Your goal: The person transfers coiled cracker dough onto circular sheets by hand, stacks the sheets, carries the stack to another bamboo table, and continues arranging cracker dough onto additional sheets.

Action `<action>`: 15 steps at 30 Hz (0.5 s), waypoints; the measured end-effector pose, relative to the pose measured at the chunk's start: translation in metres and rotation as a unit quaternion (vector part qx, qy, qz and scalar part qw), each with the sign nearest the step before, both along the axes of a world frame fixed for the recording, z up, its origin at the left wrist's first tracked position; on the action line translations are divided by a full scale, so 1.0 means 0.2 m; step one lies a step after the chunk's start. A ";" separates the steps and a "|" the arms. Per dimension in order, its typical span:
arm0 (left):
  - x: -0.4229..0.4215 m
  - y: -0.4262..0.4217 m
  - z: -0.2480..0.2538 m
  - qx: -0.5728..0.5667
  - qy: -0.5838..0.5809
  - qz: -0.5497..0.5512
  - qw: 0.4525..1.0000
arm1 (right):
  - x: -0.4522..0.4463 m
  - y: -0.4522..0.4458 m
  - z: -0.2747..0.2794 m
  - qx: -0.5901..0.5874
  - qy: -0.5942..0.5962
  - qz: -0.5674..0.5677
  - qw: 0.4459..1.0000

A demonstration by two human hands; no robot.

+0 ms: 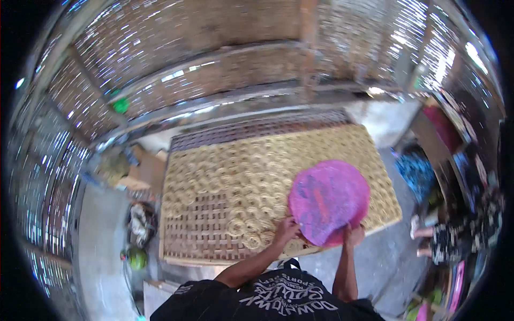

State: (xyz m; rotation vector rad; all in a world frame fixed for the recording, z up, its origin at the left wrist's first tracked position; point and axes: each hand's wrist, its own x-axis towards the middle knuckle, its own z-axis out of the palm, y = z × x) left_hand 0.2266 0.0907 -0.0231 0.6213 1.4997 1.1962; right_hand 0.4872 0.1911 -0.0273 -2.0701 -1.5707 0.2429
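Observation:
A round pink tray point(333, 199) with a worn, stained face is tilted over the right part of a woven rack point(201, 227). My right hand point(354, 235) grips its lower right edge. At its lower left edge is my left hand point(289, 230), fingers curled against the rim. Rows of pale yellow noodle-like coils point(257, 182) cover much of the rack, under and around the tray. Bare brown lattice shows at the rack's front left and along its back edge. What lies beneath the tray is hidden.
Another person point(455, 241) in patterned shorts is at the right. A blue bundle point(416, 172) lies beyond the rack's right side. Cardboard boxes point(147, 171), a white sack point(140, 224) and a green round object point(137, 258) are at the left. A woven wall point(241, 27) stands behind.

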 end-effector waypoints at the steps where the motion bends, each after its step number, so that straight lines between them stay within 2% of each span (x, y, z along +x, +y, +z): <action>1: 0.01 -0.01 -0.04 0.012 -0.001 -0.003 1.000 | 0.00 0.00 0.01 0.015 0.025 0.023 0.999; 3: 0.02 -0.02 -0.09 0.031 -0.008 0.002 0.999 | 0.02 0.05 -0.04 -0.043 0.023 -0.021 0.999; 4: 0.03 -0.03 -0.10 0.039 -0.016 0.008 0.999 | 0.03 0.05 -0.07 0.006 0.064 0.005 0.998; 6: 0.03 -0.06 -0.08 0.041 -0.008 0.020 0.999 | 0.04 0.06 -0.09 0.022 0.035 0.046 0.998; 7: 0.05 -0.07 -0.05 0.034 0.007 0.025 0.999 | -0.07 -0.02 0.15 -0.006 0.039 0.036 0.999; 8: 0.05 -0.08 -0.03 0.028 0.021 0.028 0.999 | -0.03 -0.01 0.08 0.061 0.072 0.075 0.993; 10: 0.06 -0.09 -0.09 0.037 0.018 0.012 0.999 | 0.00 0.01 0.04 0.097 0.107 0.123 0.982; 12: 0.07 -0.10 -0.17 0.014 0.021 0.005 1.000 | -0.02 0.04 0.00 0.084 0.286 0.111 0.948; 13: 0.05 -0.13 -0.04 -0.028 0.035 -0.047 0.998 | -0.03 0.07 0.00 0.074 0.371 0.101 0.920; 15: 0.06 -0.13 -0.06 -0.117 -0.111 -0.108 0.981 | -0.07 0.14 -0.01 0.075 0.520 0.071 0.848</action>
